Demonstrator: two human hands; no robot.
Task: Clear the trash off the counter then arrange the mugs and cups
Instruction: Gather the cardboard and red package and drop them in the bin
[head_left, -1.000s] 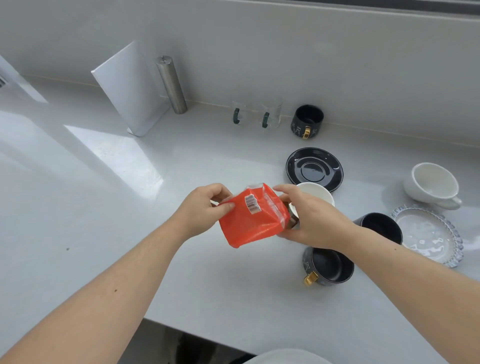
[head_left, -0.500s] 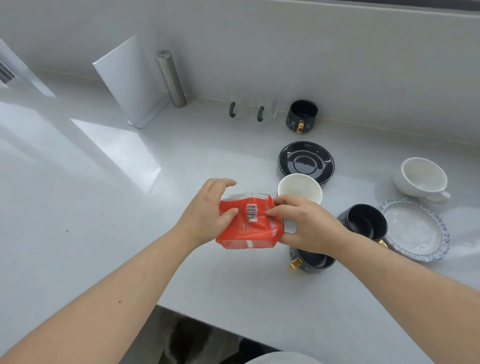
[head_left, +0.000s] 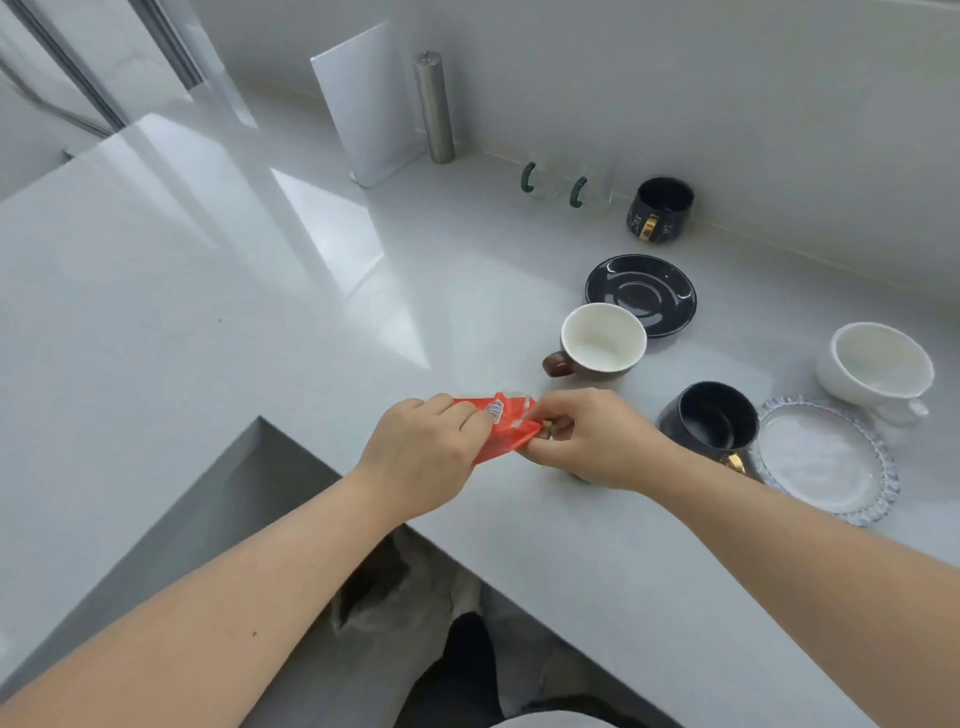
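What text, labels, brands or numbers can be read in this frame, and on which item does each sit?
No legible text in this frame.
Orange wrapper, held between the left hand and right hand: a white barcode patch, its bars and digits too blurred to read.
Dark mug by the wall: faint gold markings beside the handle, too small to read.

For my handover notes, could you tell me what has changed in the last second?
Both hands, left hand and right hand, have folded the red wrapper flatter and smaller, still gripping it. The mugs and saucers look unmoved on the counter.
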